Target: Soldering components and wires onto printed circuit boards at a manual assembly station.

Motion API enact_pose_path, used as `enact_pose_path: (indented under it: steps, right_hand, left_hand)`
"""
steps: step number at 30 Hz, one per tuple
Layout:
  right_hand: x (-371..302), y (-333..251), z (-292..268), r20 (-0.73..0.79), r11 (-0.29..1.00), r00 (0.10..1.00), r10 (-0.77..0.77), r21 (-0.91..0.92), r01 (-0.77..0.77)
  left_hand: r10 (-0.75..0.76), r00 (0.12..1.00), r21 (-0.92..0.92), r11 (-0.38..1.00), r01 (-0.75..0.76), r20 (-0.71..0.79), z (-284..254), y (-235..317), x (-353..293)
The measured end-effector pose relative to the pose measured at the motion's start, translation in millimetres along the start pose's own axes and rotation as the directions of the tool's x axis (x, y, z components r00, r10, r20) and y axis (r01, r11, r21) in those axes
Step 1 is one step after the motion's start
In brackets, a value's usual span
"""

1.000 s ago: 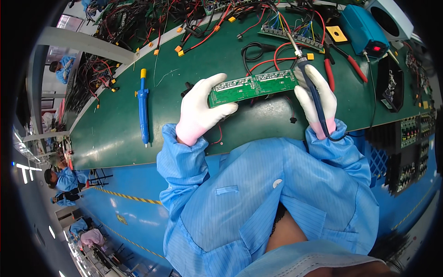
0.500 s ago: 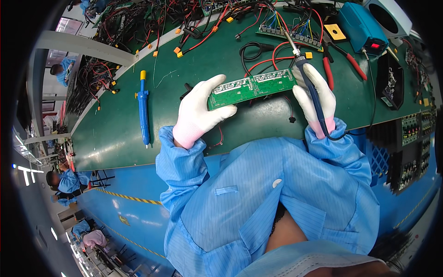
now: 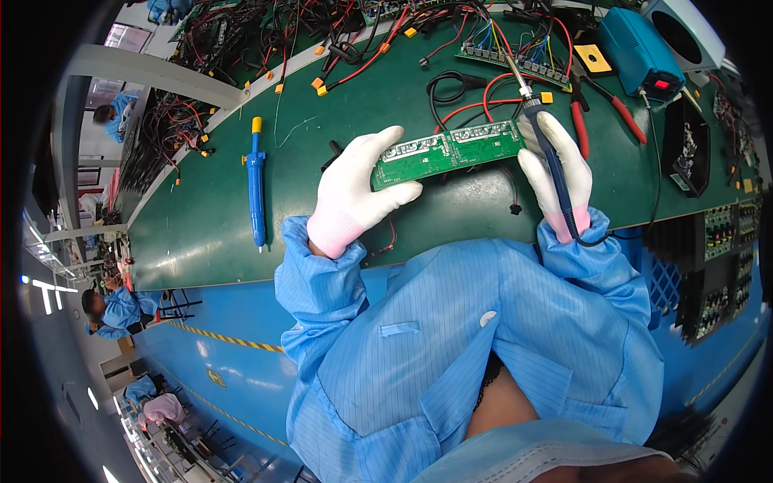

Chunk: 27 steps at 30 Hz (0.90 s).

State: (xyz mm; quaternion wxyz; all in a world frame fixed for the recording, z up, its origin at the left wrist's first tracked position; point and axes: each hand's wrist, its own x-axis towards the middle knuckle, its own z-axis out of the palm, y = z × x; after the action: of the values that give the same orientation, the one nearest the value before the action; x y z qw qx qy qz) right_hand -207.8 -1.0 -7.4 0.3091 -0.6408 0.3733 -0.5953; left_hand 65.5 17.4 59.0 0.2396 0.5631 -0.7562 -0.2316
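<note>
A long green circuit board (image 3: 447,153) with rows of silvery solder pads is held level above the bench. My left hand (image 3: 361,181), in a white glove with a pink cuff, grips its left end between thumb and fingers. My right hand (image 3: 561,173), gloved the same way, is closed around a dark blue soldering iron (image 3: 552,161). Its fingers also lie against the board's right end. The iron's metal tip points up and away, beyond the board. Red and black cables pass behind the board; where they end is hidden.
A blue solder sucker (image 3: 256,189) lies on the green bench (image 3: 322,113) at left. Red-handled pliers (image 3: 616,109), a teal soldering station (image 3: 640,52) and a black parts tray (image 3: 687,153) are at right. Wired boards (image 3: 515,64) and tangled cables fill the far side.
The whole view has shifted slightly, with the bench and hands appearing a little farther right. Both hands keep the same hold on the board and the soldering iron.
</note>
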Motion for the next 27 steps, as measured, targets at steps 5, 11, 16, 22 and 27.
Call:
enact_pose_path:
  steps: [5, 11, 16, 22, 27]
  right_hand:
    - [-0.6, 0.3, -0.4, 0.031, 1.0, 0.999, 0.016, -0.019, -0.015]
    - [0.2, -0.9, 1.1, -0.021, 1.0, 1.0, 0.005, 0.0, -0.005]
    - [-11.6, -11.1, -8.4, -0.051, 0.996, 0.998, 0.025, 0.085, -0.02]
    - [-26.2, -36.0, -15.7, -0.027, 0.952, 0.996, 0.086, 0.296, -0.074]
    - [-28.4, -41.5, -21.0, 0.033, 0.954, 0.992, 0.126, 0.269, -0.13]
  left_hand:
    - [0.017, 1.0, 0.01, 1.0, -0.016, -0.005, -1.4, 4.0, -0.7]
    - [0.029, 0.998, -0.011, 1.0, -0.029, -0.05, 0.4, 8.1, -2.2]
    - [0.09, 0.988, 0.029, 0.996, -0.087, -0.125, 3.5, 12.7, -5.2]
    - [0.19, 0.966, 0.161, 0.974, -0.162, -0.177, 5.5, 19.6, -3.5]
    - [0.24, 0.952, 0.216, 0.956, -0.198, -0.191, 5.9, 20.4, -4.4]
